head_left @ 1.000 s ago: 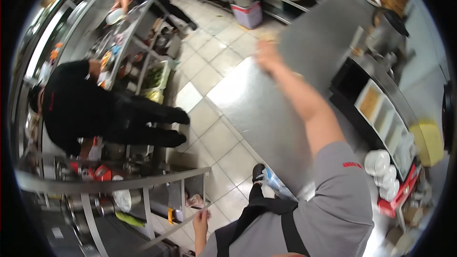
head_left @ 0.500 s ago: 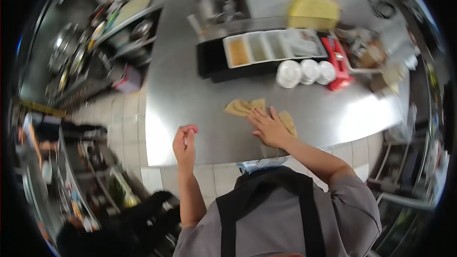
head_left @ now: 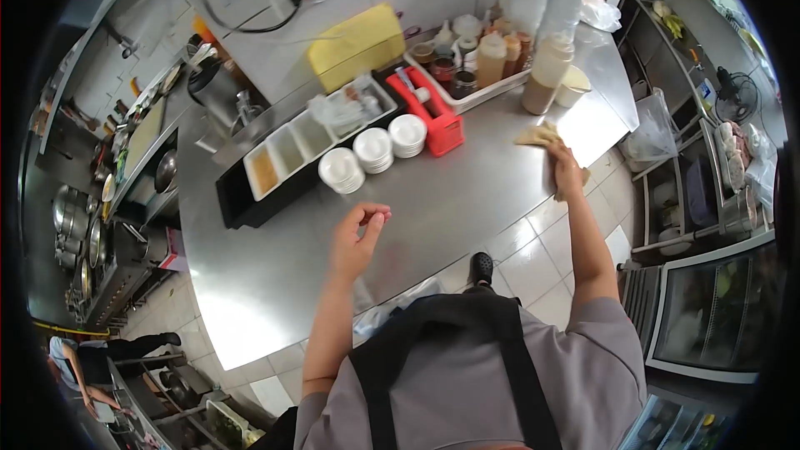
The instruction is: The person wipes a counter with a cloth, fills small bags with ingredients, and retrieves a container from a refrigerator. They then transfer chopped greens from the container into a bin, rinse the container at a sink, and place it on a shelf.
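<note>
A tan cleaning cloth (head_left: 537, 135) lies crumpled near the right front edge of the steel table (head_left: 450, 221). My right hand (head_left: 568, 173) presses down on it and grips it, with folds of cloth showing on both sides. Above the table's front part hovers my left hand (head_left: 358, 242), fingers curled in toward the thumb and nothing visible in them. Stacks of small white dishes (head_left: 340, 168) stand just beyond the left hand. A squeeze bottle of brownish liquid (head_left: 546, 75) and a pale tub (head_left: 572, 86) stand just behind the cloth.
Along the back are a black holder (head_left: 250, 215) with white compartments, a red tool (head_left: 446, 133), a yellow sponge-like block (head_left: 354, 46) and a white tray (head_left: 492, 93) of sauce bottles. Another person (head_left: 75, 371) is at far left. A glass-door fridge (head_left: 712, 308) stands right.
My right hand has slid the cloth rightward along the table to near its right end. My body and view have turned right. The left hand stays raised and curled.
</note>
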A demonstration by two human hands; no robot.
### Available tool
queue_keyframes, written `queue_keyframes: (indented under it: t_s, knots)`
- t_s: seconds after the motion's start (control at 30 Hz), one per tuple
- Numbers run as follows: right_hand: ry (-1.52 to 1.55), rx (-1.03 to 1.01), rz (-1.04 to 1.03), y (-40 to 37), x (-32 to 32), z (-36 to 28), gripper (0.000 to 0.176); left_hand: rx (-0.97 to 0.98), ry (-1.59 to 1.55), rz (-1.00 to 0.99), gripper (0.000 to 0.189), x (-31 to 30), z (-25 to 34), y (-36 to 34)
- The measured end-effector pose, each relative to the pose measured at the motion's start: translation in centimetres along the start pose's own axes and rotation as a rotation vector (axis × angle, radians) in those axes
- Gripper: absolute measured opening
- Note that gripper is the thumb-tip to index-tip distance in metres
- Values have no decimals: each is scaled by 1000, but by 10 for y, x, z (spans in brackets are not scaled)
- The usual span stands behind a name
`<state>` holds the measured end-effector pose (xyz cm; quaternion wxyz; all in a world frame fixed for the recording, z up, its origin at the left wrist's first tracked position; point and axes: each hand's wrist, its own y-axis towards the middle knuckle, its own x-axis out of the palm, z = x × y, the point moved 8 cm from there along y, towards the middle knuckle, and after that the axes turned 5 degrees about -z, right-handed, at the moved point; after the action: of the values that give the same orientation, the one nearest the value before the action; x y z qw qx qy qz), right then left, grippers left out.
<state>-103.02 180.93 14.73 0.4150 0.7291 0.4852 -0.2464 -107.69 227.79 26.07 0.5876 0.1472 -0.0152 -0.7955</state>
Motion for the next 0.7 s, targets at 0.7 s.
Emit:
queue_keyframes:
  t_s: [0.7]
  knots:
    - [-71, 23, 672, 180, -207, 69, 44, -215, 954, 292, 68, 169, -48, 308]
